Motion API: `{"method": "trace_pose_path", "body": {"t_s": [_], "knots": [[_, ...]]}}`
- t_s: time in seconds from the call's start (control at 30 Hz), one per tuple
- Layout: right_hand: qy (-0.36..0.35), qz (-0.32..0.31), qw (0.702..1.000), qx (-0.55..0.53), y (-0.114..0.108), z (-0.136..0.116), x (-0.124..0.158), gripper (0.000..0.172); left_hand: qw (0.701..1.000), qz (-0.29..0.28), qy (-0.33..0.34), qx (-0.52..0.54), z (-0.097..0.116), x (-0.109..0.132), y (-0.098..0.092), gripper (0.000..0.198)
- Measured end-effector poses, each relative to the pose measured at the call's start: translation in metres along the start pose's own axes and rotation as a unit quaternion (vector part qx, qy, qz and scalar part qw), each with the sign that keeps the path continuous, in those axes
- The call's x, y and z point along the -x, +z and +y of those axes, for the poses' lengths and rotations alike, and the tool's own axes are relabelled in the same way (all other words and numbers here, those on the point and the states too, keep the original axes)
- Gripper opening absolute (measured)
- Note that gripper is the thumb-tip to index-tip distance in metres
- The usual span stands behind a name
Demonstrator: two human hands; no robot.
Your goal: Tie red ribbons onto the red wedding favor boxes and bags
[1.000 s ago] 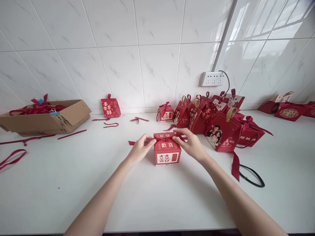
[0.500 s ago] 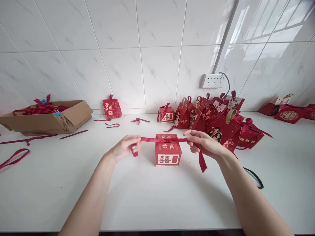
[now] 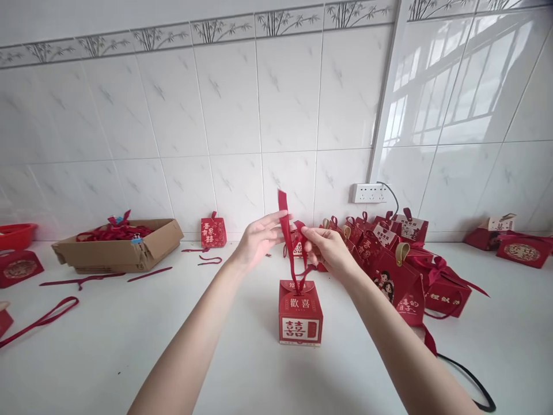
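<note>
A small red gift box [image 3: 300, 313] with white and gold characters stands on the white counter [image 3: 129, 357] in front of me. A dark red ribbon [image 3: 287, 242] rises from its top. My left hand [image 3: 259, 239] pinches one ribbon end, which sticks up above the fingers. My right hand [image 3: 326, 248] grips the other part of the ribbon just to the right. Both hands are raised above the box and close together.
A cardboard box [image 3: 118, 248] of red ribbons sits at the back left, with loose ribbons [image 3: 41, 320] lying on the counter. Several finished red gift boxes [image 3: 397, 271] crowd the right. A wall socket [image 3: 367, 192] and a black cable [image 3: 470, 383] are at right. A red basin [image 3: 15, 235] is far left.
Both hands pulled the ribbon ends out sideways, then lifted them up above the box and brought them together. The view tilted upward.
</note>
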State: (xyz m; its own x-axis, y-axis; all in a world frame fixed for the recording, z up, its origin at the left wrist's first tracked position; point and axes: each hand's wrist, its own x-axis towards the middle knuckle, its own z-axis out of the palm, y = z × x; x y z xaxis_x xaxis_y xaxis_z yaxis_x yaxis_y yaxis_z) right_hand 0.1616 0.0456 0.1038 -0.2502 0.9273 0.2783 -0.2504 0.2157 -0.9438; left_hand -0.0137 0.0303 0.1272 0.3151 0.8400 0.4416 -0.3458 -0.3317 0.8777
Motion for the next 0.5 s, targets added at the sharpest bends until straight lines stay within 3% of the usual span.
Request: {"method": "trace_pose_path", "body": {"t_s": [0.13, 0.33, 0.5], "knots": [[-0.059, 0.041, 0.995, 0.067, 0.004, -0.002, -0.004, 0.045, 0.992, 0.065, 0.028, -0.102, 0.002, 0.003, 0.005, 0.047], [-0.058, 0.027, 0.994, 0.084, 0.011, -0.007, 0.001, 0.040, 0.969, 0.162, 0.080, -0.171, 0.010, 0.005, 0.006, 0.029], [-0.063, 0.010, 0.994, 0.092, 0.027, -0.014, 0.001, 0.037, 0.942, 0.200, 0.151, -0.221, 0.024, 0.006, -0.004, 0.027]]}}
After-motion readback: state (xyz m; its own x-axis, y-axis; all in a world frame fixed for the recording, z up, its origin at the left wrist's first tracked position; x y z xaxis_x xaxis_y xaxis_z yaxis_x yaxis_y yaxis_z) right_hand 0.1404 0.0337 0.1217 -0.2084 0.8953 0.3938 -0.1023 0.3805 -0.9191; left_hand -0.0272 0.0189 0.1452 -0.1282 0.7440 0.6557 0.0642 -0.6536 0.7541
